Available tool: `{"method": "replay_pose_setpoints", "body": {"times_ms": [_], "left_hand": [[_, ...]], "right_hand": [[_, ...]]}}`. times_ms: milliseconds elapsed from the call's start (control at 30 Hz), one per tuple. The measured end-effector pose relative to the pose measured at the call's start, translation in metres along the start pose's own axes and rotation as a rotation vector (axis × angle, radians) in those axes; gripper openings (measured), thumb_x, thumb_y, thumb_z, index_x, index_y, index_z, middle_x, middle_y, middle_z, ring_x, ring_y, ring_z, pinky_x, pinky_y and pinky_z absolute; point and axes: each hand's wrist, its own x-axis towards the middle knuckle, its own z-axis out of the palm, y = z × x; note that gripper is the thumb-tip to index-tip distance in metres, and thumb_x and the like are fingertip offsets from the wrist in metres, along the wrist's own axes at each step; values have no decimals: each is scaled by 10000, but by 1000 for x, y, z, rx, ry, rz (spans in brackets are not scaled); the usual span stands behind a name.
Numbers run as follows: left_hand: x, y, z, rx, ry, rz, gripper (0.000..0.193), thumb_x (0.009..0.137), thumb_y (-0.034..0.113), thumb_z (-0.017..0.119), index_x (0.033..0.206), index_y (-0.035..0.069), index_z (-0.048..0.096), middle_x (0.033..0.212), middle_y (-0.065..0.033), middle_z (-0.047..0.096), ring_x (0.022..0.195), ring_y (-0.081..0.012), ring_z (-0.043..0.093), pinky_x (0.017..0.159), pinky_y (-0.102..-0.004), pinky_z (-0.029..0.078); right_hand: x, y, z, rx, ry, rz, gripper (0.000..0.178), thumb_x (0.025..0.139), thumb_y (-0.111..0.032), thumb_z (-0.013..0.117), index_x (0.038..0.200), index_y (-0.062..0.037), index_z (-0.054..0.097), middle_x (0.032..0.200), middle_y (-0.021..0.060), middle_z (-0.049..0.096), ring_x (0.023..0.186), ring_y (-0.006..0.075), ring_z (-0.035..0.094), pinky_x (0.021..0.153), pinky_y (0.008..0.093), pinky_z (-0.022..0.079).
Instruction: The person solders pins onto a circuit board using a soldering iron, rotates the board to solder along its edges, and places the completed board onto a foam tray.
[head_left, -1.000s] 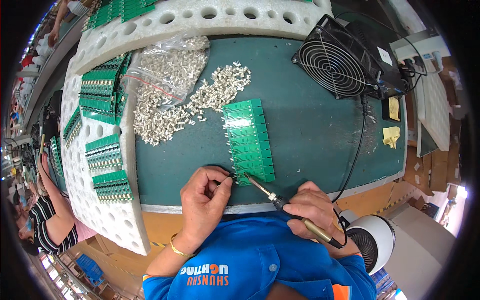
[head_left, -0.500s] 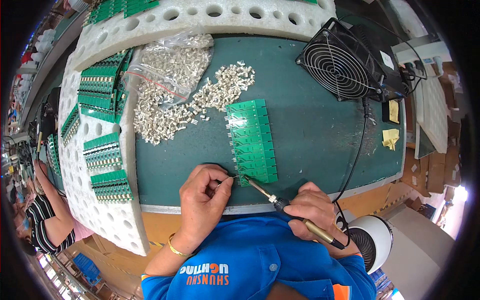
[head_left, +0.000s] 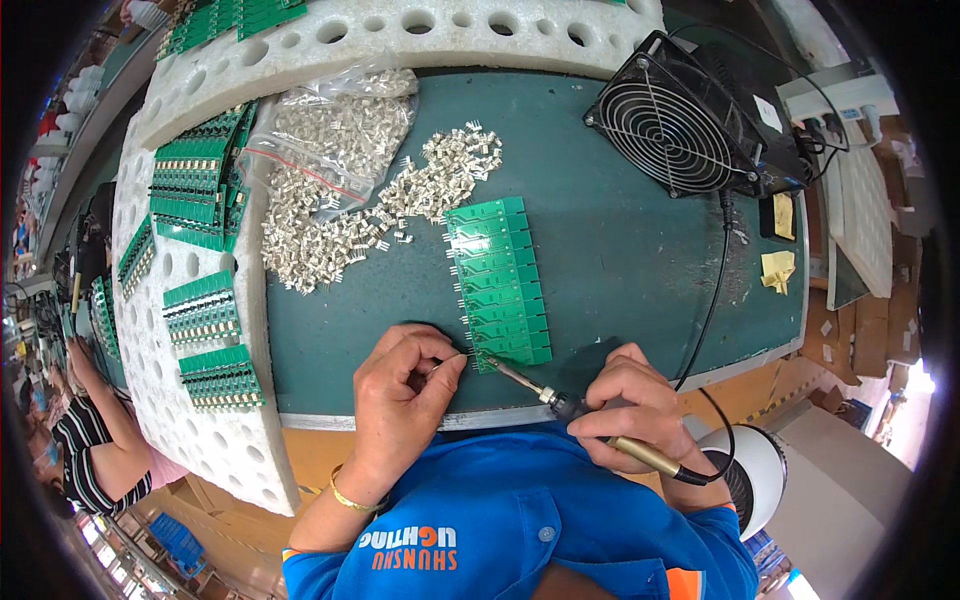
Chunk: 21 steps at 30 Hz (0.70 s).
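As the right hand [head_left: 632, 408] is gripping a soldering iron [head_left: 572, 407], slanting onto a green circuit board [head_left: 497, 285], left hand [head_left: 405, 390] is pinching alongside, contents unclear

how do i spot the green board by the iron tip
Over the dark green bench is a soldering iron. Its tip is at the near end of a green circuit board. Unlike the boards on the white foam, this one lies on the bench, pins along its left edge.

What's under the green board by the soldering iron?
Pale pins stick out past the left edge of the green board, and dark green tabletop shows around it. What lies directly beneath is covered by the board.
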Motion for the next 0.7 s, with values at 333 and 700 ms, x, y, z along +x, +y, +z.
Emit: {"method": "replay_pose_setpoints", "body": {"times_ms": [333,700], "left_hand": [[3,-1,-2,-1,-23,0,65,783,-58,692,830,-31,657,949,-69,591,675,-60,543,596,-191,450],[3,-4,-1,0,-29,11,71,779,-54,698,833,-26,662,942,-67,595,676,-65,547,594,-190,449]], "right_hand": [[11,0,-5,-5,-90,17,315,605,31,756,859,-145,693,752,4,525,646,167,519,630,326,376],[14,3,-8,-1,-137,32,300,614,12,758,860,-143,687,759,5,525,660,171,522,638,331,375]]}}
